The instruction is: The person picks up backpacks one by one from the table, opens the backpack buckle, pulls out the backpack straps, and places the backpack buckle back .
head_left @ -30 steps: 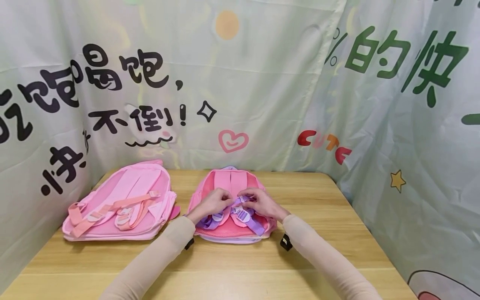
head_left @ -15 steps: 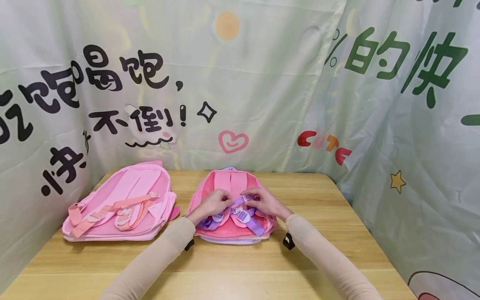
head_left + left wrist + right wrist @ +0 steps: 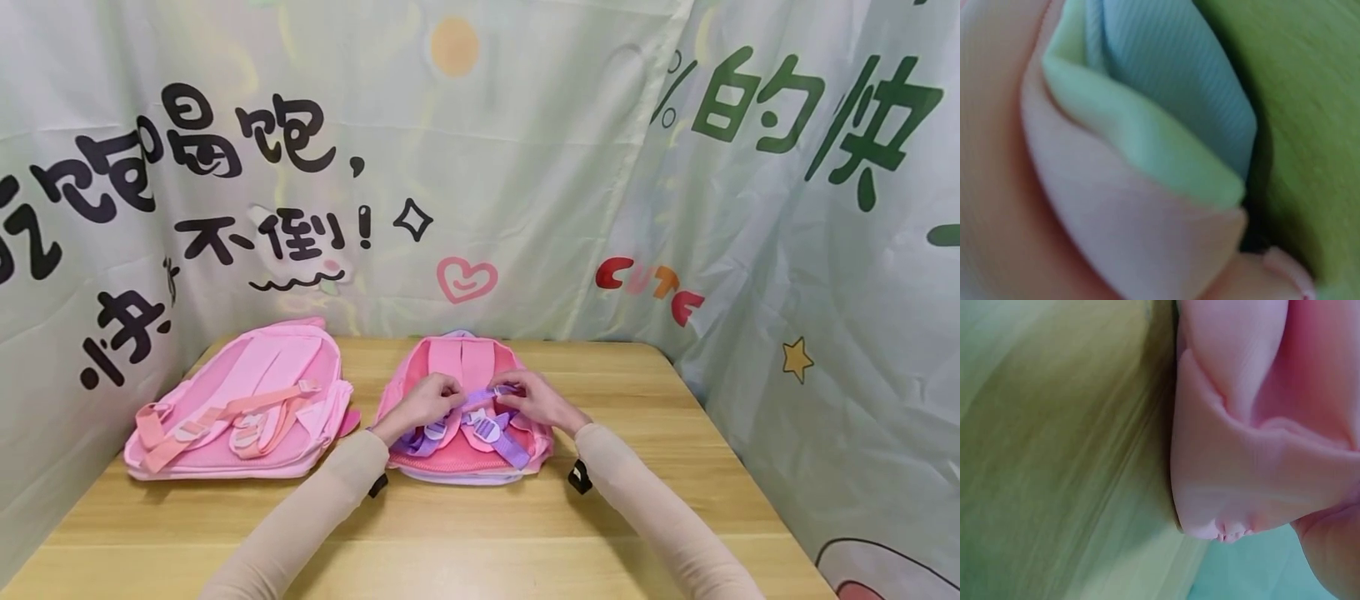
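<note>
A pink and purple backpack [image 3: 461,354] lies with its shoulder-strap side up in front of me. Over its middle, my left hand [image 3: 429,402] pinches one end of a purple webbing strap [image 3: 478,397]. My right hand [image 3: 534,402] pinches the same strap further right, by a small pale slider [image 3: 502,390]. Below the hands, a white buckle [image 3: 487,429] rests on the right shoulder strap. The left wrist view shows a side pocket [image 3: 1122,206] close up, and the right wrist view shows another pink pocket [image 3: 1241,469]. Neither wrist view shows the fingertips.
To the left lies a second, light pink backpack [image 3: 277,358] with coral straps [image 3: 225,412]. Both bags are on a wooden table [image 3: 450,542]. Printed curtains [image 3: 525,183] hang behind and along both sides.
My right hand has drawn slightly to the right along the purple strap, so more webbing shows between the hands. The left hand and the bags stay nearly in place.
</note>
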`<action>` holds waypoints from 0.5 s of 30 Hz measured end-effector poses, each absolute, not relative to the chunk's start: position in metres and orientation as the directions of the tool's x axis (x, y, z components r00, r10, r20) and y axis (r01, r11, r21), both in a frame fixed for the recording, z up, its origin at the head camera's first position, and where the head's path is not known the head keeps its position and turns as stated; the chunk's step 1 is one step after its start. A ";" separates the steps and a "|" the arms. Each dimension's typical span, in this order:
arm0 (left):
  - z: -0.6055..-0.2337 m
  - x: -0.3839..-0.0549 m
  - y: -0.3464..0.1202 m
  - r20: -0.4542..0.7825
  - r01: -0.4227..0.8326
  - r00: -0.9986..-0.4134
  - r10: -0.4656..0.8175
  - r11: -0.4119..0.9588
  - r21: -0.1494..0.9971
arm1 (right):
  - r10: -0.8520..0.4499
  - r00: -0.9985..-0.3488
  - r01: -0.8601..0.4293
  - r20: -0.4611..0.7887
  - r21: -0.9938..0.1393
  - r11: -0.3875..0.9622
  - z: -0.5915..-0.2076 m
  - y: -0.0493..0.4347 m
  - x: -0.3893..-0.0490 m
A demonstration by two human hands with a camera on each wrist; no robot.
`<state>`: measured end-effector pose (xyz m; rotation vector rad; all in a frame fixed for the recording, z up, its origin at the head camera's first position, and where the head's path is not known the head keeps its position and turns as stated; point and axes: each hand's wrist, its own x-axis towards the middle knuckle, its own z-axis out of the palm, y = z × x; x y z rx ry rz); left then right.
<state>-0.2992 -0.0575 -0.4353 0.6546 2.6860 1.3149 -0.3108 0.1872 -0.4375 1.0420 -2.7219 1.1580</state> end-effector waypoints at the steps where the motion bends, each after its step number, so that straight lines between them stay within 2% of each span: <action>1: -0.435 -0.300 -0.058 0.120 0.343 -0.904 0.411 0.529 0.776 | -0.574 -0.778 -0.581 0.255 -0.640 0.503 -0.438 0.188 -0.311; 7: -0.433 -0.300 -0.060 0.129 0.327 -0.907 0.401 0.477 0.816 | -0.564 -0.785 -0.569 0.255 -0.656 0.496 -0.437 0.189 -0.311; 15: -0.437 -0.301 -0.061 0.120 0.315 -0.911 0.395 0.477 0.821 | -0.510 -0.829 -0.515 0.227 -0.666 0.539 -0.440 0.188 -0.313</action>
